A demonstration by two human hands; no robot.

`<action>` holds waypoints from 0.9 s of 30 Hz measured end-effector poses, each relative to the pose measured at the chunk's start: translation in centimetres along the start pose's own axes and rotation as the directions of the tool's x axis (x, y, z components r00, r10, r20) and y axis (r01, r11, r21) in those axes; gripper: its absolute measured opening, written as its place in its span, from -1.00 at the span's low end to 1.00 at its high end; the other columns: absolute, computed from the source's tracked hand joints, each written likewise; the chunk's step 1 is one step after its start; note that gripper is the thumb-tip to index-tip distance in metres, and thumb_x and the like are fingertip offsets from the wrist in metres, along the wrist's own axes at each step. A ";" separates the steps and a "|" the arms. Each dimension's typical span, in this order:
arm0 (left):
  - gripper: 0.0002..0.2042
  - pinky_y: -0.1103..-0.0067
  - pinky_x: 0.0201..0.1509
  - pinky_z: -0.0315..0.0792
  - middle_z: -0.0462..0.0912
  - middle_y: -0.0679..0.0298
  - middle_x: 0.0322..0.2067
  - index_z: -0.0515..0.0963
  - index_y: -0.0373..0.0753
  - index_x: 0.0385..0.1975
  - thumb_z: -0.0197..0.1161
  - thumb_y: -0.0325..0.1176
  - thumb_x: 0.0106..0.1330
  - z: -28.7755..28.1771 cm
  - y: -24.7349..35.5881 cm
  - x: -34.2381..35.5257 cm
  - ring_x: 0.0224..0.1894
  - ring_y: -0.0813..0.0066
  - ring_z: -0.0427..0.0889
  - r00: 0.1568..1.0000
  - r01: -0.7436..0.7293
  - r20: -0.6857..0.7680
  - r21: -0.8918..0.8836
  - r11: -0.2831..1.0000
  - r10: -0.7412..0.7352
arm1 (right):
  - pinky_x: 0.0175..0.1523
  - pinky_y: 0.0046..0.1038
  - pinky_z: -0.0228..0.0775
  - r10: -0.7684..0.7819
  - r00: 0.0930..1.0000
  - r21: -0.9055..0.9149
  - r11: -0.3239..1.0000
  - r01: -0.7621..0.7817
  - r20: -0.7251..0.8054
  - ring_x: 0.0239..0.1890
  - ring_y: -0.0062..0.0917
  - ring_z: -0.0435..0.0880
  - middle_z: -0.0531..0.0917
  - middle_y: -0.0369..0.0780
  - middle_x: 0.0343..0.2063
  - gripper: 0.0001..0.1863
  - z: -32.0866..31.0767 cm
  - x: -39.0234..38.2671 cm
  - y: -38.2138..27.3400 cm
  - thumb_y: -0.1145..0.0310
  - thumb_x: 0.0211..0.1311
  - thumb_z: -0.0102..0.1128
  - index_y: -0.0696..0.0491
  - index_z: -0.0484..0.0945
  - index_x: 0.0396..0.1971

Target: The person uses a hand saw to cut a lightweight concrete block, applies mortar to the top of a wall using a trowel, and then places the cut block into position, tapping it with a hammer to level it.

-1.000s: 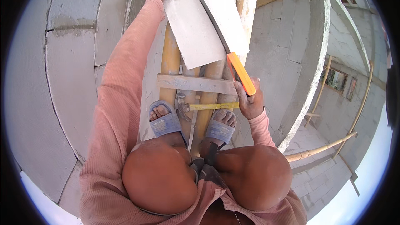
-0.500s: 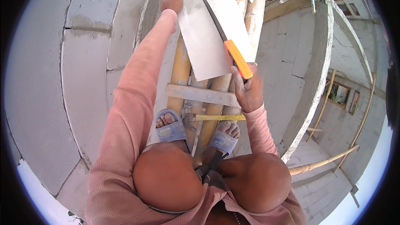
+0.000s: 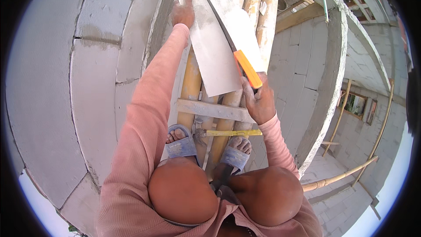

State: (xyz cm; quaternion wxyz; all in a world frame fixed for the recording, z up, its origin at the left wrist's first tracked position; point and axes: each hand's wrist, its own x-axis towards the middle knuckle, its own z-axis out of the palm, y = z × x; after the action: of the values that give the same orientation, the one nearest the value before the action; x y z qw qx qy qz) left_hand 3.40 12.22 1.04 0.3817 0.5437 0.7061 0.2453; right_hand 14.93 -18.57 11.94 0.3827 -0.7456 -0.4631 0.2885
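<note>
A pale grey lightweight concrete block (image 3: 213, 68) lies on the bamboo poles in front of me. My left hand (image 3: 183, 13) grips its left edge, with one finger lying on the top face and the others partly hidden. A hand saw (image 3: 215, 12) runs lengthwise across the block, its dark blade slanting up and left. My right hand (image 3: 262, 101) is closed around the saw's orange handle (image 3: 247, 69) at the near end of the block. How deep the blade sits cannot be made out.
Under the block run bamboo poles (image 3: 190, 74), crossed by a wooden batten (image 3: 215, 109). A yellow-handled hammer (image 3: 232, 133) lies between the batten and my sandalled feet. A block wall (image 3: 94, 105) rises at left; a rough-edged wall (image 3: 322, 105) stands at right, with a drop beyond it.
The saw has shifted slightly away from me along the block, with my right hand on it. My left hand keeps its place on the block. The whole view has tilted a little.
</note>
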 end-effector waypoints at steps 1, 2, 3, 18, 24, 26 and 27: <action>-0.17 0.21 0.44 0.22 0.44 -0.07 0.30 0.24 -0.27 0.42 -0.01 0.33 0.37 -0.3 1.0 0.3 0.34 -0.04 0.40 1.000 0.005 -0.009 -0.010 1.000 -0.005 | -0.30 -0.24 0.50 -0.035 0.999 -0.060 0.998 0.033 -0.028 -0.40 -0.06 0.68 0.63 0.04 -0.35 -0.71 -1.0 -3.4 0.4 0.37 0.34 0.30 0.16 0.41 -0.09; -0.17 0.21 0.44 0.22 0.44 -0.07 0.30 0.24 -0.27 0.42 -0.01 0.33 0.37 0.3 1.6 -0.4 0.34 -0.04 0.40 1.000 0.013 -0.007 -0.030 0.999 -0.013 | -0.29 -0.23 0.51 -0.059 0.998 -0.164 0.985 0.054 -0.026 -0.39 -0.06 0.68 0.63 0.03 -0.34 -0.71 -2.9 -7.1 1.3 0.37 0.34 0.29 0.16 0.41 -0.09; -0.17 0.21 0.44 0.22 0.44 -0.06 0.30 0.24 -0.26 0.42 -0.01 0.33 0.37 0.6 1.9 -1.2 0.35 -0.05 0.40 1.000 0.002 0.018 -0.060 0.998 -0.001 | -0.29 -0.22 0.51 -0.077 0.997 -0.250 0.966 0.069 -0.021 -0.38 -0.06 0.69 0.63 0.03 -0.34 -0.71 -4.5 -10.6 2.3 0.38 0.34 0.29 0.15 0.41 -0.09; -0.16 0.17 0.41 0.25 0.50 -0.11 0.23 0.33 -0.25 0.36 -0.06 0.39 0.35 1.2 2.1 -0.3 0.32 -0.12 0.42 0.999 -0.037 -0.017 0.006 0.999 0.037 | -0.33 -0.25 0.54 -0.045 0.997 -0.106 0.994 0.038 -0.066 -0.44 -0.06 0.71 0.64 0.01 -0.44 -0.73 -4.6 -7.0 -0.8 0.40 0.35 0.25 0.16 0.40 -0.08; -0.19 0.19 0.38 0.30 0.53 -0.10 0.21 0.31 -0.21 0.38 -0.03 0.36 0.36 0.9 2.4 -0.6 0.27 -0.13 0.48 0.993 -0.121 -0.007 -0.024 0.992 0.121 | -0.38 -0.22 0.55 -0.032 0.999 -0.080 0.996 0.034 0.029 -0.46 -0.04 0.72 0.64 0.06 -0.53 -0.66 -2.8 3.3 -2.7 0.32 0.37 0.25 0.23 0.35 -0.09; -0.19 0.18 0.37 0.32 0.54 -0.09 0.20 0.31 -0.21 0.38 -0.03 0.36 0.36 2.1 3.2 -1.9 0.28 -0.12 0.47 0.999 -0.037 0.032 -0.008 0.999 0.037 | -0.37 -0.02 0.49 -0.109 0.994 -0.293 0.950 0.108 0.014 -0.45 0.12 0.67 0.64 0.13 -0.55 -0.56 -0.4 12.0 -3.9 0.17 0.40 0.19 0.29 0.35 -0.09; -0.19 0.18 0.36 0.32 0.53 -0.08 0.21 0.32 -0.21 0.38 -0.05 0.37 0.36 1.6 2.8 -0.4 0.29 -0.11 0.46 0.999 -0.045 0.002 0.007 0.999 0.045 | -0.37 -0.02 0.49 -0.127 0.992 -0.270 0.955 0.124 0.006 -0.45 0.12 0.67 0.64 0.13 -0.55 -0.56 0.0 13.3 -4.9 0.17 0.40 0.19 0.29 0.35 -0.09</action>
State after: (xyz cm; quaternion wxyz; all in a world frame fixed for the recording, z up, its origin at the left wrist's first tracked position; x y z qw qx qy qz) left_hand 6.38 12.55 2.35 0.3749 0.5611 0.6940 0.2509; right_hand 18.02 -5.09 15.04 0.2977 -0.7615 -0.5422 0.1938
